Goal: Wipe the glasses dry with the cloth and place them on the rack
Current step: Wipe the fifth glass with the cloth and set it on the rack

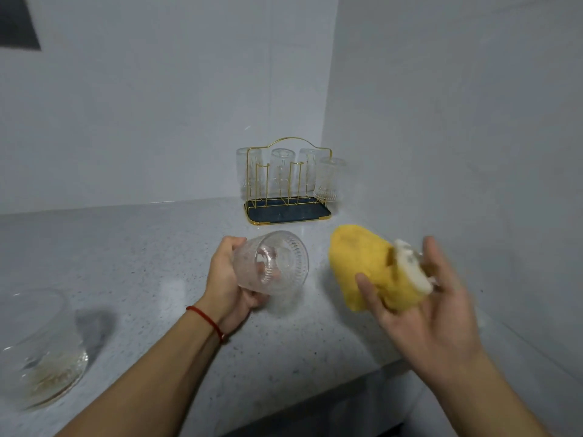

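Note:
My left hand point(227, 272) grips a clear ribbed glass point(273, 261) by its base, tilted so its mouth faces me, a little above the counter. My right hand point(426, 307) holds a bunched yellow cloth point(362, 263) with a white underside, to the right of the glass and apart from it. A gold wire rack point(285, 171) on a dark tray stands in the back corner. Several clear glasses hang upside down on it, one point(329, 179) at its right end.
A wide clear glass bowl point(41, 348) sits on the speckled grey counter point(157, 263) at the far left. Pale walls meet in a corner behind the rack. The counter's front edge runs diagonally below my right hand.

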Tool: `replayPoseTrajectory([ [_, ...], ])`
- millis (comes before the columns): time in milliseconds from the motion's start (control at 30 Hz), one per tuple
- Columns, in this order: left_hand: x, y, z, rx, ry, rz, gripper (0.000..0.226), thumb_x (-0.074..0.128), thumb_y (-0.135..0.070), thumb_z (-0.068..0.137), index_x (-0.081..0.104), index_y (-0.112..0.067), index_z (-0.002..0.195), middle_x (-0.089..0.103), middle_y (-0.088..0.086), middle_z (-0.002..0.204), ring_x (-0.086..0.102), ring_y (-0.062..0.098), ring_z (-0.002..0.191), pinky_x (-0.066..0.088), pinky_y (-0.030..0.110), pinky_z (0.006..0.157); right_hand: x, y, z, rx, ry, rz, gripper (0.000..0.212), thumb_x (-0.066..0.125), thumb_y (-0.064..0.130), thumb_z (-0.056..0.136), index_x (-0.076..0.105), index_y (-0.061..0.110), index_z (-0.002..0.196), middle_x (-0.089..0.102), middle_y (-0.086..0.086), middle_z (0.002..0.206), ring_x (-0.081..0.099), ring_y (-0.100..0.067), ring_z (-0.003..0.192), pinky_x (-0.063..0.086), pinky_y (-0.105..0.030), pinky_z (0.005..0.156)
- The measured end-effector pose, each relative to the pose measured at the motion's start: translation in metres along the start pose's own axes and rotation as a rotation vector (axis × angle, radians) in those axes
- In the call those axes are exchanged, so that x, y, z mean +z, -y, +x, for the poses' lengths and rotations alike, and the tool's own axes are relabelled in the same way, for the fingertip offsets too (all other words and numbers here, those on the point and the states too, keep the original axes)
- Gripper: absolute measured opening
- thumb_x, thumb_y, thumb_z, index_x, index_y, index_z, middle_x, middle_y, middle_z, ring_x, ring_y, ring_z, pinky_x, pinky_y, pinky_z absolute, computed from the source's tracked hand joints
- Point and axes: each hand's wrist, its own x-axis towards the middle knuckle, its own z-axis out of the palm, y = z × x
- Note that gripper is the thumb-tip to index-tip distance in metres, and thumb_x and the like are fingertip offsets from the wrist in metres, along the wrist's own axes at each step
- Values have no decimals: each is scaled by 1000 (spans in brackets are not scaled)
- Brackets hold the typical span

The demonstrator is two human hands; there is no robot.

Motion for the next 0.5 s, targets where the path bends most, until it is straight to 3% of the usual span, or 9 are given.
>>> replayPoseTrajectory([
  [67,1,1,-1,-15,37,18,43,40,-35,95,61,-24,60,51,12,74,45,26,58,25,29,55,-10,6,-3,8,130,39,29,58,31,88,79,11,90,73,-16,126,66,-41,122,52,-74,86],
  [133,3,4,1,-25,65,32,52,38,-33,97,66,-22,55,55,14,70,49,27,58,26,31,57,-23,-1,3,3,178,-39,31,73,22,73,73,13,103,65,-18,137,57,-47,130,37,-86,92],
  [200,7,9,3,-29,48,71,41,44,-35,94,64,-17,63,50,19,76,48,27,62,29,33,60,-25,-19,14,20,249,-170,44,88,18,64,74,12,104,68,-17,118,60,-41,113,45,-66,97],
  [233,8,10,3,-42,54,70,31,50,-40,87,63,-13,79,47,22,86,49,28,65,34,33,61,-28,-28,20,12,255,-267,43,89,17,66,74,11,105,70,-13,109,62,-34,106,50,-51,95],
  [300,8,14,6,-82,50,74,44,56,-45,79,59,-12,108,53,23,101,58,31,73,48,34,60,-27,-44,32,-12,175,-583,41,80,16,82,68,13,121,74,0,114,68,-18,111,53,-32,98],
  [333,7,15,7,-82,29,75,43,54,-44,85,60,-10,110,58,23,98,62,30,74,53,33,57,-28,-50,39,-18,119,-773,41,74,18,91,62,18,130,74,7,121,67,-10,117,51,-28,102],
  [400,4,16,11,-23,-4,123,32,47,-38,98,60,-9,98,64,14,82,60,23,59,47,25,42,-35,-57,52,-5,28,-1000,38,68,26,99,57,25,135,71,13,126,66,-3,118,49,-28,107],
  [500,0,14,14,75,15,238,32,45,-41,106,62,-15,98,66,6,78,53,19,52,32,21,39,-45,-63,68,35,-83,-1002,40,72,37,93,63,21,129,74,6,123,69,-12,115,52,-42,108],
])
